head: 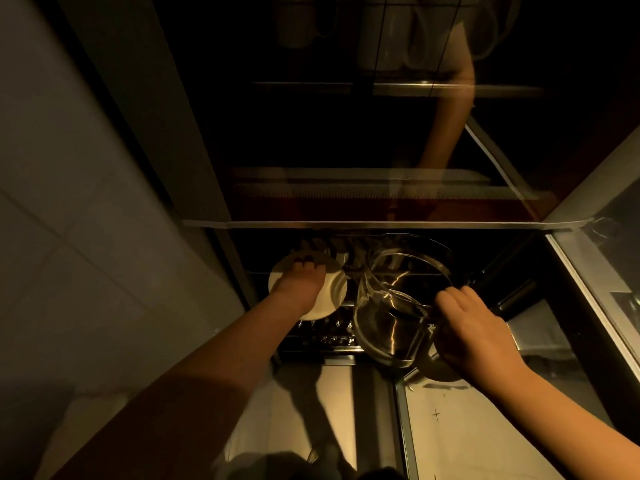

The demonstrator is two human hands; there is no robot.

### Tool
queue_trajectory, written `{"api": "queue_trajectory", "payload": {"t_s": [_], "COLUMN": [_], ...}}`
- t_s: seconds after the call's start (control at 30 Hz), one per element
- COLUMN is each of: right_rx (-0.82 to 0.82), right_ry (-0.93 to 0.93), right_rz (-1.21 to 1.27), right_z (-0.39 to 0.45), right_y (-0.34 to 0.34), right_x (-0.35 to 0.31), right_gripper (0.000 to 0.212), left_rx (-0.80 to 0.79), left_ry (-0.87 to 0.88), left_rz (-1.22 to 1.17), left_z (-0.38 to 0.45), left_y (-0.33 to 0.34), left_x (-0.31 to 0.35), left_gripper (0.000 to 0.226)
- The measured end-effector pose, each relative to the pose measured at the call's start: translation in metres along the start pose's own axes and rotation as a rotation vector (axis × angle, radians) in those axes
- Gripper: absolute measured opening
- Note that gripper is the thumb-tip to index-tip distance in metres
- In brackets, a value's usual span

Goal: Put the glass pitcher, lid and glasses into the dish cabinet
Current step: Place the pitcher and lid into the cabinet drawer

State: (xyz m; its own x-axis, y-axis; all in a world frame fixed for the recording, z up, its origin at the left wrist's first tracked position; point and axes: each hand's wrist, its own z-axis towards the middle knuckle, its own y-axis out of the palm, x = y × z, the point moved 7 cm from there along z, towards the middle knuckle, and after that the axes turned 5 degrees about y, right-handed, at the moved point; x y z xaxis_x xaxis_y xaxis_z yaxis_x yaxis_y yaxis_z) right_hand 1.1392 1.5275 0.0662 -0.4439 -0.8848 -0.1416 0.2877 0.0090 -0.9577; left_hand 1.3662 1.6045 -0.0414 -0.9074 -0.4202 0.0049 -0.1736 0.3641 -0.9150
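Glass fills our right hand [476, 332]: its fingers curl round the handle of the glass pitcher [398, 306], held tilted at the mouth of the dish cabinet [346, 224]. Our left hand [299, 284] rests, fingers bent, on a white plate [329, 292] in the lower rack [325, 337]. We judge it best to steady that plate and lower the pitcher slowly beside it. Dim amber light; pale tiled wall [69, 202] to the left.

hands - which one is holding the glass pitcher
The right hand grips the glass pitcher at its near side, by the handle. The left hand rests on a white plate in the rack instead.
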Motion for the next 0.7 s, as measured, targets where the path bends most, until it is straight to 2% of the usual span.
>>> {"api": "queue_trajectory", "payload": {"t_s": [0.17, 0.3, 0.43, 0.5, 0.57, 0.7], "right_rx": [-0.015, -0.016, -0.007, 0.001, 0.008, 0.016], "right_ry": [0.018, 0.014, 0.021, 0.023, 0.029, 0.035], "right_rz": [-0.002, 0.012, 0.012, 0.010, 0.014, 0.033], "right_z": [0.000, 0.001, 0.002, 0.002, 0.003, 0.002], "right_y": [0.001, 0.002, 0.003, 0.003, 0.001, -0.001], "right_x": [0.002, 0.000, 0.000, 0.000, 0.000, 0.000], "right_gripper": [0.064, 0.063, 0.058, 0.058, 0.059, 0.058], "left_rx": [-0.076, -0.078, -0.047, -0.026, 0.006, 0.052], "left_ry": [-0.028, -0.042, -0.117, -0.104, -0.060, 0.005], "left_rz": [-0.080, -0.109, -0.251, -0.225, -0.171, -0.104], "left_z": [0.014, 0.020, 0.022, 0.020, 0.014, 0.006], "left_y": [0.007, 0.008, 0.003, -0.001, -0.005, -0.006], "left_x": [-0.002, -0.008, -0.009, -0.006, -0.002, 0.001], "left_gripper": [0.078, 0.066, 0.048, 0.043, 0.048, 0.072]}}
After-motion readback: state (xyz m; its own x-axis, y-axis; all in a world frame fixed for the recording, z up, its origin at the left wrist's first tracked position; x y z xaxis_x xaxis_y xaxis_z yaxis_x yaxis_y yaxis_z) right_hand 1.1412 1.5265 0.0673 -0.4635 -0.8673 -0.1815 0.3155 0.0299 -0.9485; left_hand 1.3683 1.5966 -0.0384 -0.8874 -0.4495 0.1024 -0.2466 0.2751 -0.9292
